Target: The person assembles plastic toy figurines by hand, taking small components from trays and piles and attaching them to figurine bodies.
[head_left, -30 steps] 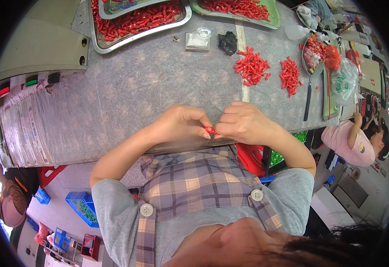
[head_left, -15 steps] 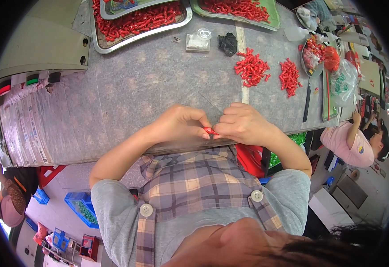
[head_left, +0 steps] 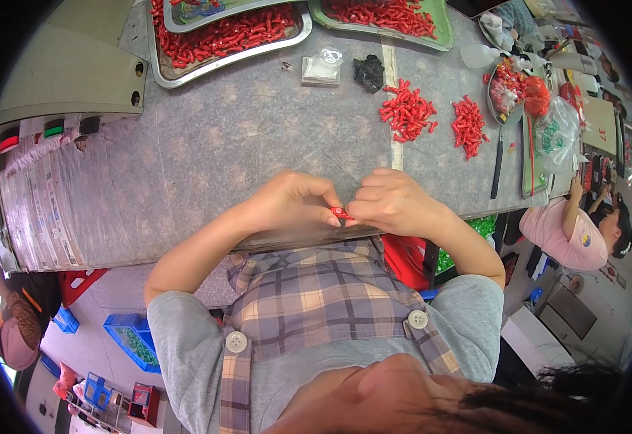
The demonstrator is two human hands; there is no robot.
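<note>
Between my two hands, at the near edge of the grey table, is a small red plastic piece [head_left: 340, 213]. My left hand [head_left: 298, 201] pinches one end of it between thumb and forefinger. The fingers of my right hand [head_left: 388, 202] are curled, with thumb and forefinger closed on the piece's other end. Its finer shape is too small and too covered to make out. Beyond my right hand lie two heaps of similar red pieces, a larger pile [head_left: 408, 111] and a smaller pile [head_left: 468, 126].
Metal tray [head_left: 233, 56] and green tray [head_left: 442, 32] at the back hold many red pieces. A white square box [head_left: 321, 70] and black crumpled lump [head_left: 369, 73] lie mid-table. A grey machine [head_left: 70, 65] stands left; a black-handled tool [head_left: 498, 170] lies right. Another person [head_left: 569, 228] is at far right.
Almost nothing differs. Both hands keep their pinch on the small red piece in the same place, and the view has shifted very slightly.
</note>
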